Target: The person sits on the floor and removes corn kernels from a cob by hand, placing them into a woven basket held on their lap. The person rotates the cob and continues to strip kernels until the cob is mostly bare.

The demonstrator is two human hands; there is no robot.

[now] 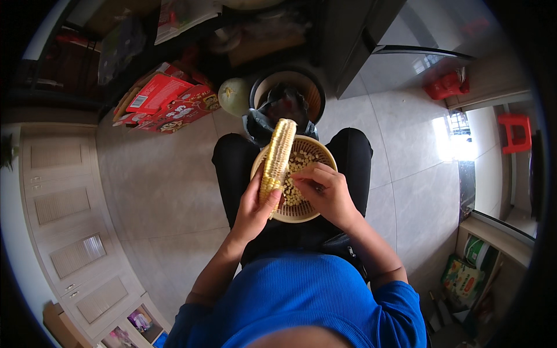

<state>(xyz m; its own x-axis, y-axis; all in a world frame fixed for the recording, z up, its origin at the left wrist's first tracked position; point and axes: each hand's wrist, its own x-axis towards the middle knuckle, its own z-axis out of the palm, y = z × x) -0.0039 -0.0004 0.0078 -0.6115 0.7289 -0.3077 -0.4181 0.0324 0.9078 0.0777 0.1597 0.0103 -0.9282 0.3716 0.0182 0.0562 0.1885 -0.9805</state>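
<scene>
Corn cob (279, 153) is grasped near its lower end by the left hand (253, 203), the thumb laid across it, and its long paler part extends beyond this grip, tilted over the basket (295, 220). Loose kernels (293, 196) lie below, to the right of the grip. The step in hand seems to be the stripping of kernels; the next move probably calls for thumb pressure on yellow rows near the grip. The right hand (326, 188), just beside, bends its fingers inward; whether it pinches a kernel, one cannot tell.
</scene>
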